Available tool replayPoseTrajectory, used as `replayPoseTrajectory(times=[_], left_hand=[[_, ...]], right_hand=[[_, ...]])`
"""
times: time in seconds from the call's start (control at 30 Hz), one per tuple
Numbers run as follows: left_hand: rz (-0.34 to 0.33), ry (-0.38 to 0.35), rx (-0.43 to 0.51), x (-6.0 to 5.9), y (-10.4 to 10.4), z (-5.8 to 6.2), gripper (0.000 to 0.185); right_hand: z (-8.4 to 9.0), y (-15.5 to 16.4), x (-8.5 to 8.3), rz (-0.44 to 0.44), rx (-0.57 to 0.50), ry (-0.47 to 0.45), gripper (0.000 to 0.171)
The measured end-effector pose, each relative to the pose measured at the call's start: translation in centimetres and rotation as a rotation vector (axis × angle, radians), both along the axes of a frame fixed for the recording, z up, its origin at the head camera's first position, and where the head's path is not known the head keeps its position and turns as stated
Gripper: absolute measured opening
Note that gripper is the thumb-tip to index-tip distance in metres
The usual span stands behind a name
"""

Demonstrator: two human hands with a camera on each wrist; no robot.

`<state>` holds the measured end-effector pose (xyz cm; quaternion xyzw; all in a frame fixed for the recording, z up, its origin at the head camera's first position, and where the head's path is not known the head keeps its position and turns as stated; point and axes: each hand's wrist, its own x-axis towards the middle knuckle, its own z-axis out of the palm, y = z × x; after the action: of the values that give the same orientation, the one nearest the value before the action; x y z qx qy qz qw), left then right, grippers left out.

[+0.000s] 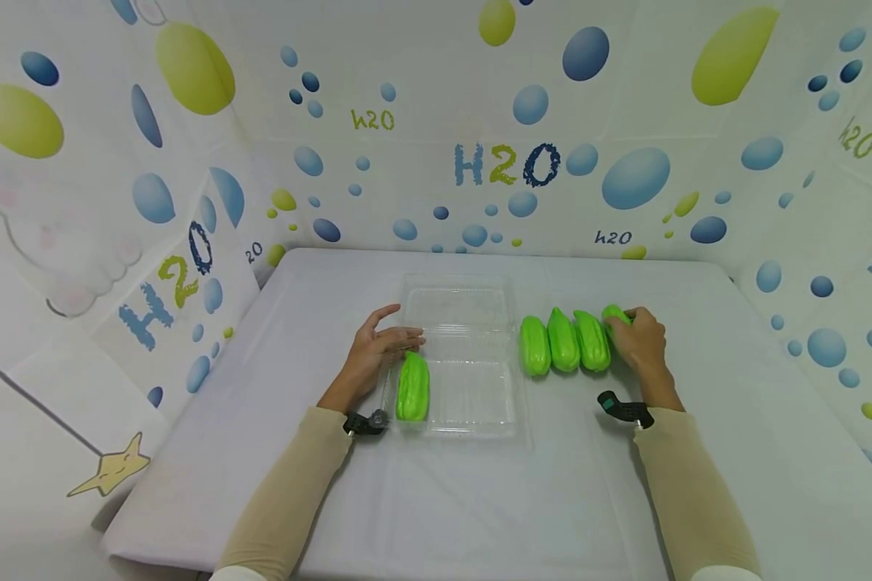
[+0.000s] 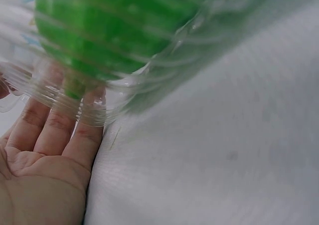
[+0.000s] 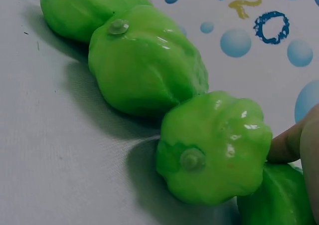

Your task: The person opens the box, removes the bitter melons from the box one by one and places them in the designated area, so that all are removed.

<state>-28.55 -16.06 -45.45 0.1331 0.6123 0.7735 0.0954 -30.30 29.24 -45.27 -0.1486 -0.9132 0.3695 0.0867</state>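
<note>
A clear plastic clamshell box [image 1: 475,395] lies with its lid [image 1: 458,307] folded back. One glossy, ribbed green imitation fruit [image 1: 413,389] is inside, along the left wall. My left hand [image 1: 378,349] touches the box's left side with fairly straight fingers; the left wrist view shows its fingers [image 2: 57,130] against the clear wall. To the right of the box, three more green fruits [image 1: 564,343] stand side by side. My right hand [image 1: 641,343] grips a fourth green fruit [image 1: 614,314] at the row's right end, mostly covering it. In the right wrist view, a finger [image 3: 286,144] touches that fruit [image 3: 276,195].
A white cloth [image 1: 552,500] covers the table. Behind it hangs a white backdrop [image 1: 421,161] with blue and yellow-green spots and lettering. A wrist camera on a black strap [image 1: 366,421] sits close to the box's left front corner.
</note>
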Motion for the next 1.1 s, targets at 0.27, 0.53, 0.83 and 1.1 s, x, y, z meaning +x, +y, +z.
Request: replayPoseTrajectory(times=[0.27, 0.53, 0.83, 1.1], left_hand=[[0.002, -0.013, 0.015, 0.1, 0.1, 0.1, 0.058], [0.01, -0.016, 0.002, 0.1, 0.2, 0.2, 0.059], [0.012, -0.026, 0.001, 0.0, 0.2, 0.2, 0.061], [0.017, -0.009, -0.019, 0.1, 0.2, 0.2, 0.058]], right_hand=[[0.8, 0.4, 0.3, 0.068, 0.053, -0.109, 0.067], [1.2, 0.7, 0.3, 0.103, 0.097, -0.154, 0.072], [1.8, 0.5, 0.6, 0.073, 0.119, -0.209, 0.077], [2.1, 0.4, 0.9, 0.052, 0.113, -0.2, 0.078]])
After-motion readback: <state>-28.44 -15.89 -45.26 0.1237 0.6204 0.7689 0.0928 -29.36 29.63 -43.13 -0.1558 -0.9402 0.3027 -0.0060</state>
